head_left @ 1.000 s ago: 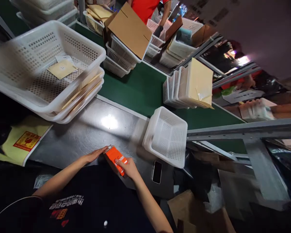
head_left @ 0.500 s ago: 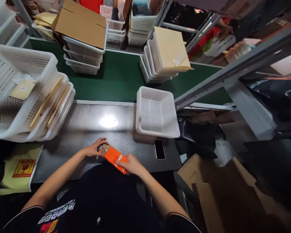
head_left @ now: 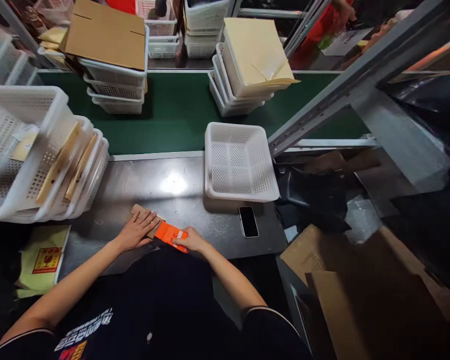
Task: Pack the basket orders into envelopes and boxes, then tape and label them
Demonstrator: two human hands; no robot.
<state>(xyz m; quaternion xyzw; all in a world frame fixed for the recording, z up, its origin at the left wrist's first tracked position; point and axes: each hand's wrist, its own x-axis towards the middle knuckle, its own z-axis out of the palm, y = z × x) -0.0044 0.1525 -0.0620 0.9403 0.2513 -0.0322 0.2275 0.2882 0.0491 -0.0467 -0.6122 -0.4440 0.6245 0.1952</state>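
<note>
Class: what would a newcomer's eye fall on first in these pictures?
First, the bright orange packet in the right grip, close to the dark shirt; beside it, the left grip lies flat on brown card. Next, the white glare midway across the metal table and the stacked white baskets at far left.

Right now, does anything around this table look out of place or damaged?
Slightly: a pale yellow envelope juts past the rim of a basket stack on the green surface. I see no spill. Part of the cardboard under the left hand is hidden.

The head camera looks forward and down at the hands [head_left: 138, 231].
</note>
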